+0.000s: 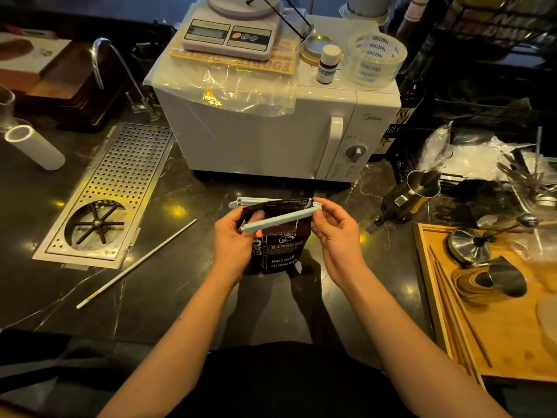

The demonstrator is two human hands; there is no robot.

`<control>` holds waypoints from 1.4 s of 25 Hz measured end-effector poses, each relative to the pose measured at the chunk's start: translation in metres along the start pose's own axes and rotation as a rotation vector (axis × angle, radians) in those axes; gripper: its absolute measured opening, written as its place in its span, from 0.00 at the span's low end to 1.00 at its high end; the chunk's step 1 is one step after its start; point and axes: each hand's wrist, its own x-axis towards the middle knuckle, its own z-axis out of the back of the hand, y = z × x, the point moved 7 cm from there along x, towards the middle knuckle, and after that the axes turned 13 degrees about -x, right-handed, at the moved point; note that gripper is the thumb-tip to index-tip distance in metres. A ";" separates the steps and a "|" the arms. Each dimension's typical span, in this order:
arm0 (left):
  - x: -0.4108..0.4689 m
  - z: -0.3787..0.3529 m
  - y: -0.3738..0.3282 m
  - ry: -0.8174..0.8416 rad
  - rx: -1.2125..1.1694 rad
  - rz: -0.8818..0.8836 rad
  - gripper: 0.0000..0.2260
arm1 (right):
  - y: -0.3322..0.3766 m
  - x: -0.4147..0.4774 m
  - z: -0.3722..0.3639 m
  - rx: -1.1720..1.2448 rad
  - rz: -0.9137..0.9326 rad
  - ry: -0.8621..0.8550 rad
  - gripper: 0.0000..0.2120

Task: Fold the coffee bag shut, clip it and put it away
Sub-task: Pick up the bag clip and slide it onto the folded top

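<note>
A dark coffee bag (281, 251) with white print stands upright on the black marble counter, just in front of me. A long pale blue sealing clip (280, 222) straddles its folded top, hinged at the right and still spread apart at the left: one arm runs behind the bag, the other slants across its front. My left hand (233, 236) grips the bag's upper left corner, thumb on the front. My right hand (334, 229) pinches the clip's hinged right end.
A white microwave (271, 134) stands right behind the bag, with a scale (229, 31), a tape roll and a small bottle on top. A perforated metal rinser tray (102, 197) lies at left, a thin white rod (135, 263) beside it. A wooden tray (494, 300) with metal tools sits at right.
</note>
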 end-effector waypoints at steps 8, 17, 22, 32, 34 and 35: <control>0.001 -0.001 -0.003 0.007 -0.008 0.001 0.16 | 0.019 0.005 0.011 -0.292 0.176 0.008 0.15; 0.001 0.004 0.005 -0.015 -0.135 0.070 0.17 | 0.031 0.005 0.005 -0.540 0.242 0.131 0.13; 0.000 0.003 -0.001 -0.020 -0.205 0.001 0.11 | 0.034 0.004 -0.003 -0.595 0.263 0.195 0.13; 0.006 0.013 -0.025 0.155 0.060 0.051 0.10 | 0.023 0.010 0.000 -0.631 0.272 0.062 0.10; 0.009 0.012 -0.036 0.199 0.139 0.009 0.08 | 0.017 0.014 0.000 -0.587 0.252 0.033 0.11; 0.009 0.013 -0.039 0.193 0.152 0.001 0.08 | 0.014 0.014 0.000 -0.559 0.241 0.014 0.11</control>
